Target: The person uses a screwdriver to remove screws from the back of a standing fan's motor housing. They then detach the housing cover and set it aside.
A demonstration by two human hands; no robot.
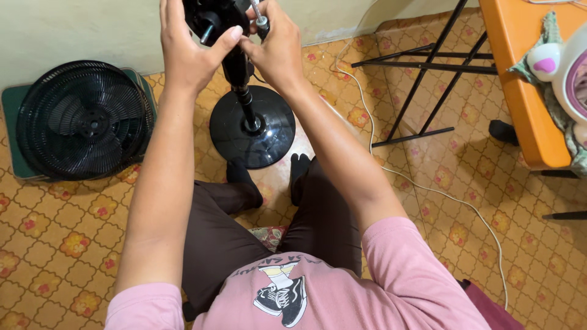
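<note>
Black motor head (214,18) gripped by the left hand (183,49); right hand (275,49) pinches a screwdriver (260,18) beside it (stand (244,91) on round base (269,140) below).

left arm: stretched forward, forearm bare
left hand (186,46): raised, fingers curled, thumb pressing inward
right arm: bent, reaching forward
right hand (275,46): raised beside left, fingers closed in a grip

A black pedestal fan stand (247,104) is shown upright on its round base (252,126), set on the patterned floor. Its motor head (211,18) is gripped at the top edge of view, with a slim metal-tipped tool (260,18) held against it.
</note>
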